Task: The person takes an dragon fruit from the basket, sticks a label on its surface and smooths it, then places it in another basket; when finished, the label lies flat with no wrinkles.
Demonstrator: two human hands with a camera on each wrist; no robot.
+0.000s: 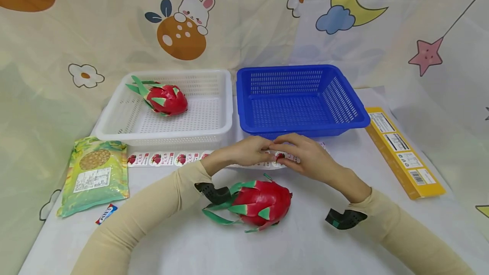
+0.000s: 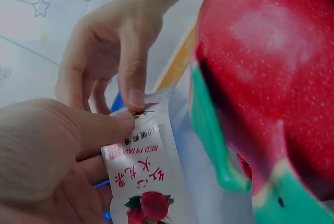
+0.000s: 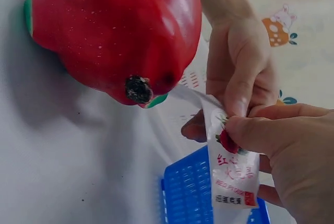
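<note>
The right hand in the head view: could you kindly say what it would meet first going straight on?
The right hand would most likely meet the left hand first; both hold the sticker strip, though depth is unclear.

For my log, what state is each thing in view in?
Left hand: pinching the sticker strip
Right hand: pinching it too
Sticker strip: lifted at the hands, left part flat
Near dragon fruit: on its side
Far dragon fruit: inside the white basket
White basket: upright
Blue basket: upright
Bag: filled, lying flat
Yellow box: lying down
</note>
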